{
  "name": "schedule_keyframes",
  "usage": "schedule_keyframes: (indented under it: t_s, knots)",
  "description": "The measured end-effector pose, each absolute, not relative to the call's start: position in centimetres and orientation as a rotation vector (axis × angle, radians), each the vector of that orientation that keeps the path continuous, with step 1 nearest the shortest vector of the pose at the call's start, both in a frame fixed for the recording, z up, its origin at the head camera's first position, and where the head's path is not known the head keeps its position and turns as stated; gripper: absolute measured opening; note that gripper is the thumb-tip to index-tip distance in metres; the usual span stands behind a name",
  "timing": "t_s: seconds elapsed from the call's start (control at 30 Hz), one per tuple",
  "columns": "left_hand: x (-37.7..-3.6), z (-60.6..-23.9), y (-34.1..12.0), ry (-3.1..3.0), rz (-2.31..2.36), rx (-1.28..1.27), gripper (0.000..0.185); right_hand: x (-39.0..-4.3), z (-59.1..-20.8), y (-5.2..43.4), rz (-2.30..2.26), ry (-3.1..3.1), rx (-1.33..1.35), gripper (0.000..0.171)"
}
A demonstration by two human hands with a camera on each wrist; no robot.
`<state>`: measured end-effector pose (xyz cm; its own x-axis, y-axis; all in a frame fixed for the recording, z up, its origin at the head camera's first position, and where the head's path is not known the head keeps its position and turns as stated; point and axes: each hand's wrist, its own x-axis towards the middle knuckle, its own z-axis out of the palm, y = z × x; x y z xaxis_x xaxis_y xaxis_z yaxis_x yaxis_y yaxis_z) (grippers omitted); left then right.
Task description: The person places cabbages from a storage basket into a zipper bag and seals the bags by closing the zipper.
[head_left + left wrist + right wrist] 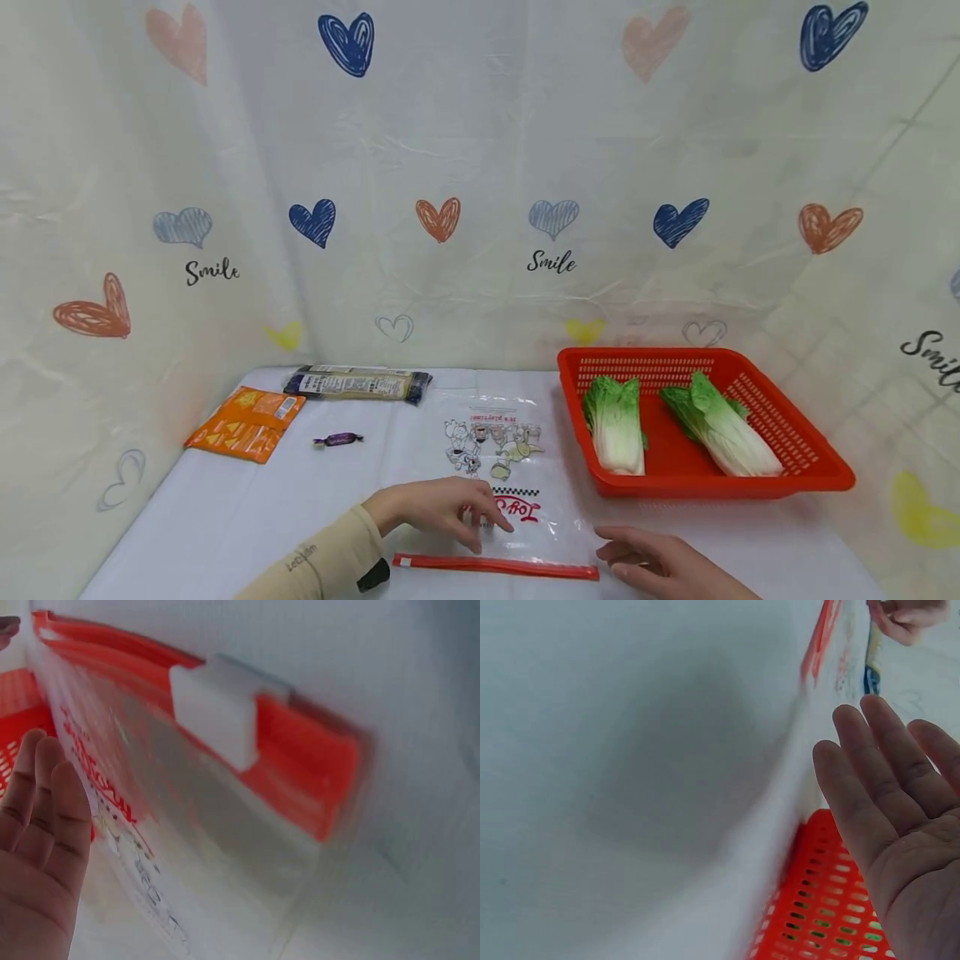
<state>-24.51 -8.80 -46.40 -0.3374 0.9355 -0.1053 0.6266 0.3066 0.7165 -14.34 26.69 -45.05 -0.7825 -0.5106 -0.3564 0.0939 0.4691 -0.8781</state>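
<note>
A clear zip bag (502,467) with a red zipper strip (495,566) and cartoon print lies flat on the white table. My left hand (442,510) rests on the bag with its fingers stretched out, just above the zipper. My right hand (652,560) lies open on the table beside the zipper's right end, fingers straight. In the left wrist view the zipper (300,761) with its white slider (214,712) shows close up beside my left hand (41,847). The right wrist view shows my right hand (892,802) flat, fingers extended.
A red plastic basket (787,433) at the right holds two heads of napa cabbage (618,421) (723,425). At the back left lie an orange snack packet (247,423), a dark long packet (358,383) and a small wrapped candy (337,439). A heart-print curtain surrounds the table.
</note>
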Motion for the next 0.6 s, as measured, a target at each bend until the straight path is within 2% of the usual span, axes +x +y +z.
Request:
schedule_keyframes:
  t_s: [0.33,0.6]
  knots:
    - [-23.9,-48.3,-8.6,1.977,0.772,1.342,0.035,-14.5,-46.1,27.5,-1.378,2.096,-0.305,0.056]
    - [-23.4,-47.9,-8.6,2.014,0.714,1.372,0.036,-14.7,-46.1,27.1,-1.389,2.095,-0.286,0.057]
